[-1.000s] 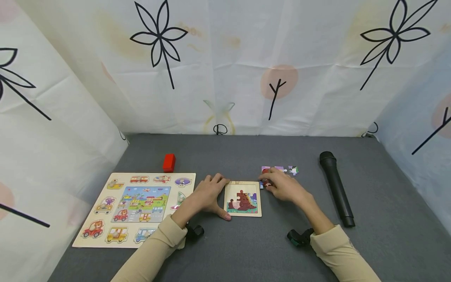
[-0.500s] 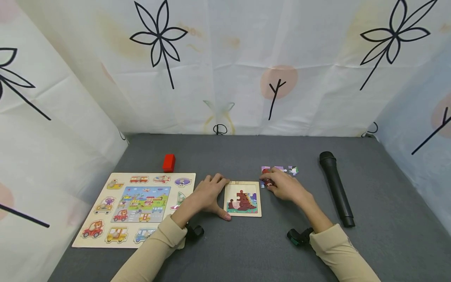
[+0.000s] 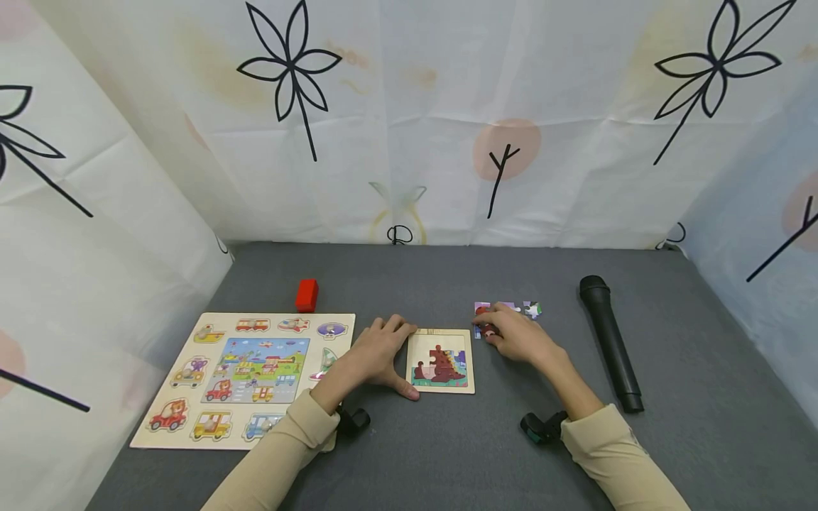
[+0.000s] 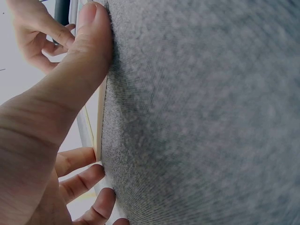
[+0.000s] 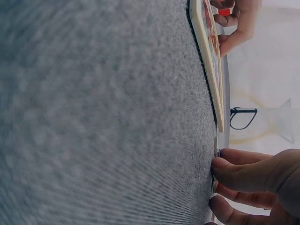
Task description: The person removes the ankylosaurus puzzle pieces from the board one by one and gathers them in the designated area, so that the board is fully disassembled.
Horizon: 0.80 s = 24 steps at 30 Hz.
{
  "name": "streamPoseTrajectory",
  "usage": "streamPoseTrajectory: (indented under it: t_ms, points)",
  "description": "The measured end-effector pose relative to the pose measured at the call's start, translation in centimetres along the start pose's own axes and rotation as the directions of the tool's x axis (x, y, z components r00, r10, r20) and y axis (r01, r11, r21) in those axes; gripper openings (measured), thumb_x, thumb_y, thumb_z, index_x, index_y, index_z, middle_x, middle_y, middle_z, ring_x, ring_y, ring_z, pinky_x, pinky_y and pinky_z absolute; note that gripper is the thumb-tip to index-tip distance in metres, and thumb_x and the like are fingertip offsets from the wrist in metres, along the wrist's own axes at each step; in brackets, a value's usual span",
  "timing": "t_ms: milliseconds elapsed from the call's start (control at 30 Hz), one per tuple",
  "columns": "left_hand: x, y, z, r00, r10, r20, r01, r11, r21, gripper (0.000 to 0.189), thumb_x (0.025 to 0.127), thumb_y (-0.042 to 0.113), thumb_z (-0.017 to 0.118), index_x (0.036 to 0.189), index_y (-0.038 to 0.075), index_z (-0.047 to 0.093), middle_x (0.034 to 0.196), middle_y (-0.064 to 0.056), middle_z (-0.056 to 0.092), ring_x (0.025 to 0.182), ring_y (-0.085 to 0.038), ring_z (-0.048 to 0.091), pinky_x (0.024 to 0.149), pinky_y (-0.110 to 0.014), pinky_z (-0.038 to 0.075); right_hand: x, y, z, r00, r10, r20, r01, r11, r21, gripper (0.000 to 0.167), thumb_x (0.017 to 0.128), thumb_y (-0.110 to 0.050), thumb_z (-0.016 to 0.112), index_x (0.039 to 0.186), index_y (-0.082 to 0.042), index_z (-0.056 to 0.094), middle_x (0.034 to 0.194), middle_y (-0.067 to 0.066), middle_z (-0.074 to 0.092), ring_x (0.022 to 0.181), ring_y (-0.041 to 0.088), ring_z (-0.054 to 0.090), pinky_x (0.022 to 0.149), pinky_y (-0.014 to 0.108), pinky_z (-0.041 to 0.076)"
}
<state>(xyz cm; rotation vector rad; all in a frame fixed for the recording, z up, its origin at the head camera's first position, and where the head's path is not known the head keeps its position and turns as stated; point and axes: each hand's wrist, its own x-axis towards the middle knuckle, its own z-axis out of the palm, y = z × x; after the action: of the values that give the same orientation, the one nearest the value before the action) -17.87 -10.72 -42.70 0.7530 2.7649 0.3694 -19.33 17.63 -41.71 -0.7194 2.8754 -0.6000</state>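
My left hand (image 3: 380, 356) holds the left side of a small wooden jigsaw puzzle board (image 3: 419, 345), thumb at the near corner and fingers at the far corner. Inside the board several fitted pieces show a reddish-brown dinosaur. Just right of it, my right hand (image 3: 519, 339) pinches a small jigsaw piece (image 5: 216, 152) low over the table, thumb and index finger on its edges. The hand partly hides this piece and the others under it. A cluster of loose jigsaw pieces (image 3: 532, 309) lies flat behind the fingers.
A large wooden vehicle puzzle (image 3: 207, 326) lies at the left, partly under the left forearm. Behind it stands a red block (image 3: 307, 295). A black microphone (image 3: 611, 344) lies to the right of the right hand. White patterned cloth (image 3: 409, 128) walls the grey table.
The right fingertips have shifted very slightly to the right over the loose pieces. My left hand and the small board stay in place.
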Motion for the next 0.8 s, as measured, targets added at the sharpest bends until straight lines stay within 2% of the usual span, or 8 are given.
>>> streamPoseTrajectory:
  t_ms: [367,533,800]
  points:
    - [0.0,0.0,0.0,1.0,0.003,-0.005,-0.003,1.0,0.009,0.117,0.059,0.066,0.091,0.152,0.012,0.046,0.148,-0.012,0.048,0.122,-0.035,0.05,0.101,-0.054,0.047,-0.1,-0.4,-0.1,1.0,-0.011,-0.015,0.011,1.0,-0.004,0.037,0.094,-0.002,0.069,0.131,-0.002,0.067,0.11,0.015,0.063,0.083,0.018,0.056,0.071,0.033,0.047]
    - [0.0,0.0,0.0,1.0,0.003,-0.003,-0.003,1.0,0.008,0.116,0.059,0.066,0.092,0.152,0.012,0.046,0.148,-0.012,0.048,0.122,-0.035,0.05,0.101,-0.053,0.047,-0.2,-1.4,-0.5,0.999,-0.026,-0.021,0.026,1.0,0.009,0.037,0.093,-0.005,0.071,0.13,-0.004,0.068,0.111,0.016,0.063,0.082,0.017,0.058,0.066,0.031,0.046]
    - [0.1,0.1,0.0,1.0,-0.004,0.0,0.004,1.0,0.012,0.116,0.059,0.066,0.091,0.152,0.012,0.046,0.147,-0.012,0.048,0.12,-0.034,0.05,0.1,-0.052,0.047,0.3,-3.4,-0.6,0.996,-0.09,-0.02,0.091,0.995,0.051,0.036,0.093,-0.008,0.073,0.129,-0.004,0.069,0.109,0.015,0.064,0.073,0.012,0.049,0.062,0.025,0.041]
